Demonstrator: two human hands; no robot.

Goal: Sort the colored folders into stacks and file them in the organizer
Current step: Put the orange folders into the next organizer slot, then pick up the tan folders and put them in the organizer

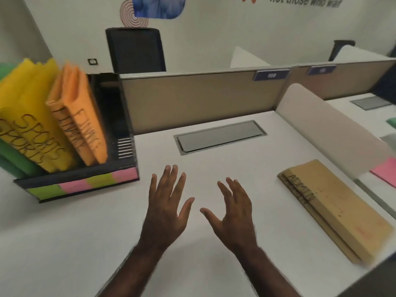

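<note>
A black organizer (85, 174) with pink and green labels on its front stands at the left of the white desk. Upright in it lean green folders (12, 159), yellow folders (32, 108) marked SPORTS and orange folders (79, 112) marked FINANCE. Its rightmost slot holds nothing. A stack of tan folders (334, 206) marked ADMIN lies flat at the right of the desk. My left hand (167, 209) and my right hand (233, 213) hover side by side over the middle of the desk, fingers spread, holding nothing.
A grey cable hatch (218, 136) is set into the desk (64, 243) beyond my hands. Beige partitions (192, 99) close the back and right sides. Pink paper (385, 170) lies on the neighbouring desk at the far right. A black chair (135, 50) stands behind the partition.
</note>
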